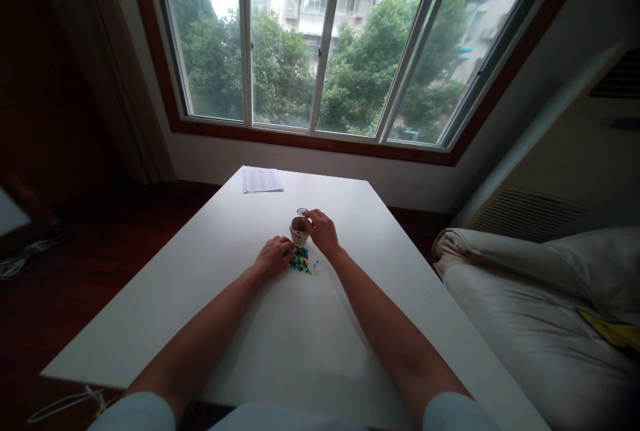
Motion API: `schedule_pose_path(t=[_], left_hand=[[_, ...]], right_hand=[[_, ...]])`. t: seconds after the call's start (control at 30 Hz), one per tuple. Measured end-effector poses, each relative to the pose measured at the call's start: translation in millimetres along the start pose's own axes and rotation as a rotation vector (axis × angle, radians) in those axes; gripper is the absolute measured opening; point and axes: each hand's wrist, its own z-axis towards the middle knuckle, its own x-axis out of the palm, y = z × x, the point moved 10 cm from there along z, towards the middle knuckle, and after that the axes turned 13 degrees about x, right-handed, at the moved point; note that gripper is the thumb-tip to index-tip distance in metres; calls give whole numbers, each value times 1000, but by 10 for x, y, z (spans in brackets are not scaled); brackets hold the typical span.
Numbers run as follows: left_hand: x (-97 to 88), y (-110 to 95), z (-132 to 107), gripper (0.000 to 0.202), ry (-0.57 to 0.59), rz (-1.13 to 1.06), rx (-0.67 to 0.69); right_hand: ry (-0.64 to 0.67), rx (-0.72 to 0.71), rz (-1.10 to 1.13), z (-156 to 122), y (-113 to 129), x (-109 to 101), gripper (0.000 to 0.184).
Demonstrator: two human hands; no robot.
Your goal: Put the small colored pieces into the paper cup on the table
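Observation:
A small brown paper cup (299, 236) stands upright on the white table (300, 331), its open mouth facing up. My right hand (321, 227) is over the cup's right rim, fingers drawn together; anything between them is too small to make out. In front of the cup lies a loose pile of tiny coloured pieces (301, 261), green, blue, yellow and dark. My left hand (275, 254) rests at the pile's left edge, fingers bent in toward the pieces. What its fingertips hold is hidden. Just behind the cup is a small clear, round-looking item (302, 210), partly covered by my right hand.
Printed papers (263, 179) lie at the table's far left corner. A few stray pieces (317, 265) sit right of the pile. A covered sofa (530, 311) stands along the right side. Beyond the table is a wide window (285, 71). Cables (67, 404) show at lower left.

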Motion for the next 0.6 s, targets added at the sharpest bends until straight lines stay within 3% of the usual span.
schedule_pose_path(t=[0.27, 0.37, 0.5, 0.6], left_hand=[[8, -60, 2, 40, 54, -30, 29], [16, -69, 3, 44, 60, -45, 40], [11, -70, -3, 45, 46, -66, 48], [13, -67, -4, 43, 40, -77, 48]], right_hand=[[-8, 33, -3, -134, -230, -118, 27], [138, 33, -79, -247, -389, 2, 26], [448, 49, -170, -525, -659, 247, 19], [523, 9, -139, -748, -712, 269, 24]])
